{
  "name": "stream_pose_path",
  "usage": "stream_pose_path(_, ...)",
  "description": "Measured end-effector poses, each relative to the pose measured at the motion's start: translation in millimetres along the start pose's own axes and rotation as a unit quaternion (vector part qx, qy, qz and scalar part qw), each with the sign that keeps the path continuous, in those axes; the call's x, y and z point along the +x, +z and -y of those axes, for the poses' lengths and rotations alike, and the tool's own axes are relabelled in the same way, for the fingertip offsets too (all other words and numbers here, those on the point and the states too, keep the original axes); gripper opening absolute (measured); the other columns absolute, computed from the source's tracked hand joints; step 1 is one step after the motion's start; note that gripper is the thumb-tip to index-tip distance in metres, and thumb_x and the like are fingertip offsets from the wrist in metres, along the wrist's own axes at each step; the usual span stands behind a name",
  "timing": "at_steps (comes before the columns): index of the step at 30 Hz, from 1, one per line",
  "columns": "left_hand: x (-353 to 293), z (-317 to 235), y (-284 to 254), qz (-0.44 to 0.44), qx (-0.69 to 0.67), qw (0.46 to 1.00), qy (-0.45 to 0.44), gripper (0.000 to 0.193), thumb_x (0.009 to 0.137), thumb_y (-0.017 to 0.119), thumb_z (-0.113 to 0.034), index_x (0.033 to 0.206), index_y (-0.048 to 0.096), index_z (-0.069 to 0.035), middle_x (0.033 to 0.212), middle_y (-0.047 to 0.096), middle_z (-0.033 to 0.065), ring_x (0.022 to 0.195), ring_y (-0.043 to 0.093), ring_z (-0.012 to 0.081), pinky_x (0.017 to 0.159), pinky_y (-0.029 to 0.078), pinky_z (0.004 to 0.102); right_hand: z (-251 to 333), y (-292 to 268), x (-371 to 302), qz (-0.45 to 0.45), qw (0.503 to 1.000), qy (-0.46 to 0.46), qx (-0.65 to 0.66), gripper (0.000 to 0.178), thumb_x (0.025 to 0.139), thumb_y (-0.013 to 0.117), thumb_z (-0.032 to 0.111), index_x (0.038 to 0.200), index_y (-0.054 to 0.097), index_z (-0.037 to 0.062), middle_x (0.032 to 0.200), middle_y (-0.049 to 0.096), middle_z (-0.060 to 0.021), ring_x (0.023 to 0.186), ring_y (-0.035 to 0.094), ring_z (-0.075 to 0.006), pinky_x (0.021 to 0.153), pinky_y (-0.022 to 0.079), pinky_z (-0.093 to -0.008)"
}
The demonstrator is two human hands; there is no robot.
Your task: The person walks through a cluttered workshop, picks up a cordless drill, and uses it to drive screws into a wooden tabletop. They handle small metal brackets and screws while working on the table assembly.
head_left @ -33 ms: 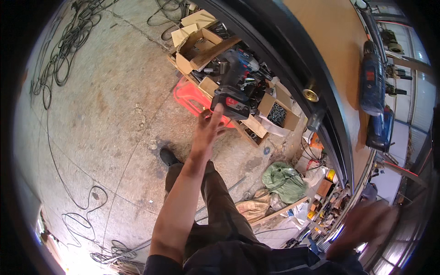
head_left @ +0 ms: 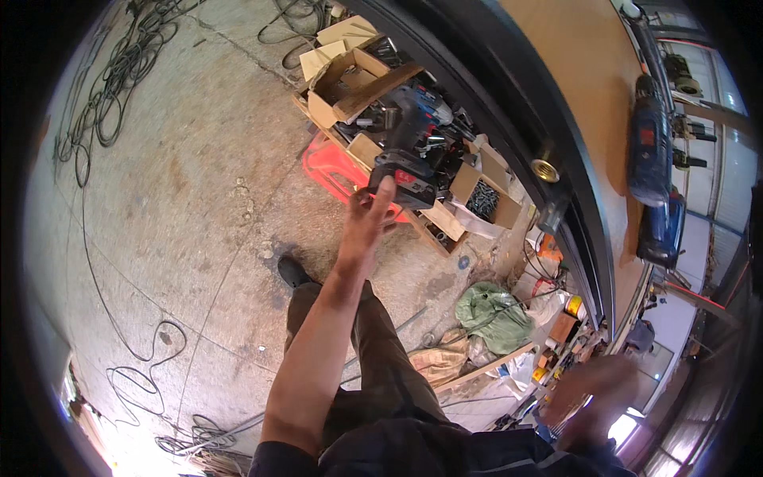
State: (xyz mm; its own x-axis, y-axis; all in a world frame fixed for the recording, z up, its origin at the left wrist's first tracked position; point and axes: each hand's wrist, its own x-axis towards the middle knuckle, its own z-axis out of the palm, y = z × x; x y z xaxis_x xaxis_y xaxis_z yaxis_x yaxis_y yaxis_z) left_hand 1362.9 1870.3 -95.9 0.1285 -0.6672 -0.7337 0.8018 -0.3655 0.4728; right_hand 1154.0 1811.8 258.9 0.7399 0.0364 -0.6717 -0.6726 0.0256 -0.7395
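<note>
My left hand (head_left: 368, 222) reaches forward from the lower middle. Its thumb lies against the battery base of a black and blue cordless drill (head_left: 409, 147), and the other fingers are curled, partly hidden by the base. The drill's handle and head point away from me, over a crate of tools and hardware. My right hand (head_left: 592, 397) is at the lower right, badly smeared by motion, so its fingers cannot be made out. Nothing distinct shows in it.
A long black frame (head_left: 524, 87) borders a wooden panel (head_left: 572, 48); a brass fitting (head_left: 544, 170) sits on it. A second blue power tool (head_left: 652, 151) lies at the right. A screw box (head_left: 497, 208), red plastic stool (head_left: 327, 167), green sack (head_left: 493, 314) and coiled cables (head_left: 111, 103) surround me.
My right hand has moved a little to the left, still blurred. The left hand has shifted very slightly to the right, its thumb still at the drill's battery.
</note>
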Motion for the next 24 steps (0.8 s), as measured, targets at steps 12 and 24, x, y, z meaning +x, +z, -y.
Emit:
stream_pose_path(12, 44, 9, 20, -0.043, 0.099, 0.99, 0.092, 0.058, 0.083, 0.085, -0.035, 0.117, 0.058, 0.004, 0.094, 0.07, 0.0082, 0.082, 0.066, 0.0145, 0.07, 0.055, 0.0313, -254, 0, 178, -0.505, 0.823, 0.005, 0.26, 0.031, 0.099, 0.063, 0.006, 0.125, 0.061, -0.0101, 0.098, 0.073, -0.0166, 0.082, 0.07, -0.0195, 0.076, 0.06, -0.0337)
stream_pose_path(24, 16, 0, 12, -0.01, -0.019, 0.997, 0.08, 0.065, 0.085, 0.085, -0.029, 0.127, 0.05, 0.006, 0.11, 0.066, 0.0144, 0.094, 0.069, 0.0179, 0.077, 0.06, 0.0309, -292, -122, 169, -0.634, 0.735, -0.106, 0.216, 0.016, 0.096, 0.062, 0.001, 0.109, 0.066, -0.0075, 0.092, 0.07, -0.011, 0.081, 0.065, -0.0162, 0.075, 0.055, -0.0325)
